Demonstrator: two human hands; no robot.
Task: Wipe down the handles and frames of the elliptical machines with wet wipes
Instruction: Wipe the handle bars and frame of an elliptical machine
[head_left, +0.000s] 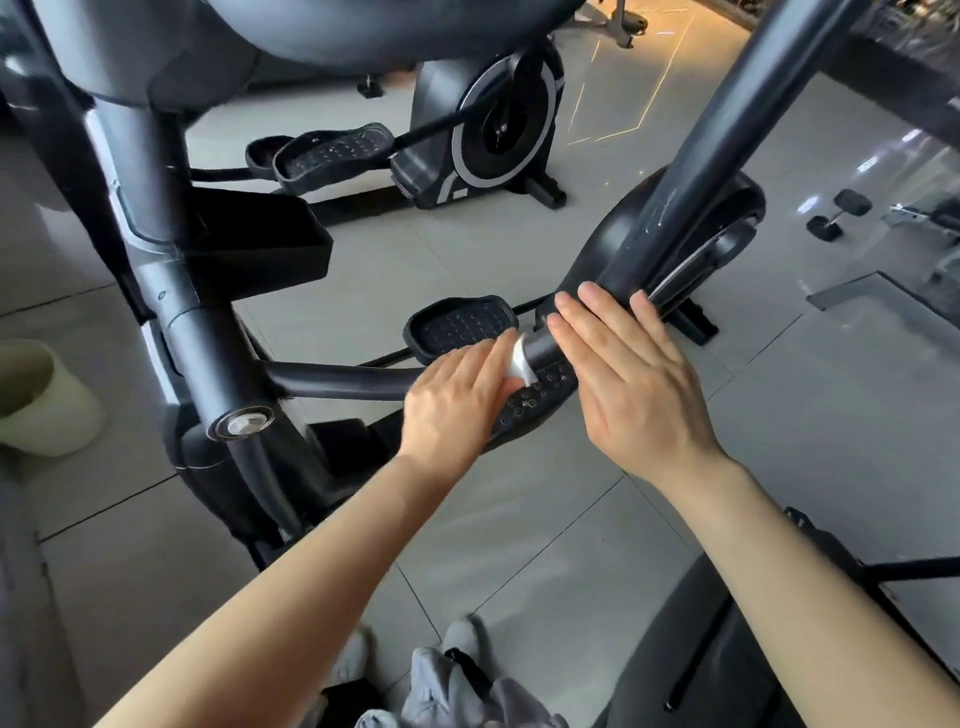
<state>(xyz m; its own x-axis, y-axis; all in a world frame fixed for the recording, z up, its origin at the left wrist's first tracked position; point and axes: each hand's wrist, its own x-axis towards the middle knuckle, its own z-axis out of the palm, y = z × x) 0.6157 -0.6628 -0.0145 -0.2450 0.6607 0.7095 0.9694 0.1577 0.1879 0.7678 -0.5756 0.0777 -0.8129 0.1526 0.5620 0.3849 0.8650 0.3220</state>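
The left hand (457, 395) presses a white wet wipe (519, 361) against the lower end of a dark swing-arm bar (717, 156) of the elliptical machine, fingers curled round the wipe just above the near pedal (535, 400). The right hand (634, 379) lies flat on the same bar, fingers straight and together, gripping nothing. A far pedal (462, 325) sits just beyond. On the tiled floor (519, 519), a second elliptical (488, 130) stands further back, a dumbbell (839, 213) to the right.
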